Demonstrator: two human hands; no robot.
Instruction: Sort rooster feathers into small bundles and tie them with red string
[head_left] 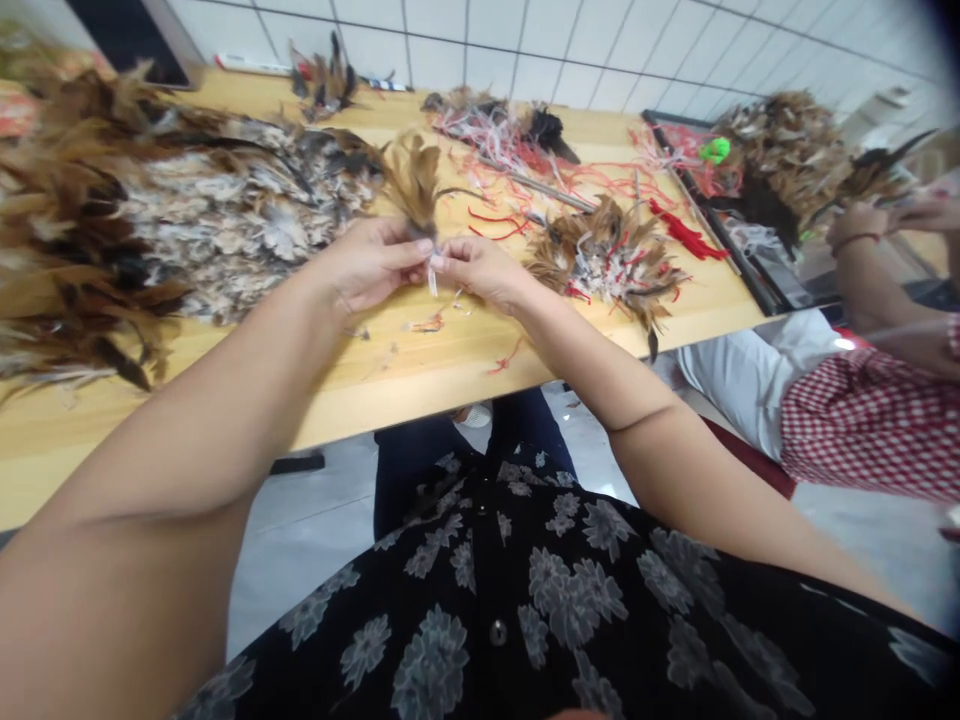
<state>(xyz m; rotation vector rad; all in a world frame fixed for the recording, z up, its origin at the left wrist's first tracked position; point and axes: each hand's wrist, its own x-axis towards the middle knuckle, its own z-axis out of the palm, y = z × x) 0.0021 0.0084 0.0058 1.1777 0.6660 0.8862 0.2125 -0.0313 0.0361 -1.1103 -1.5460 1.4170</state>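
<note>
My left hand [375, 262] and my right hand [480, 270] meet over the wooden table [390, 375], fingertips pinched together. Between them they hold the quill ends of a small bunch of brown feathers [414, 180], which fans upward from my fingers. A short pale strip hangs down just below the pinch. A large heap of brown and white feathers [150, 220] lies to the left of my left hand. A smaller tied feather bundle with red strands [607, 255] rests to the right of my right hand.
Red and white string scraps [517, 150] litter the table's far side. Another person in a red checked garment [870, 420] sits at the right, their hand [862, 225] working on feathers over a dark tray [757, 270]. A green object [715, 150] lies there.
</note>
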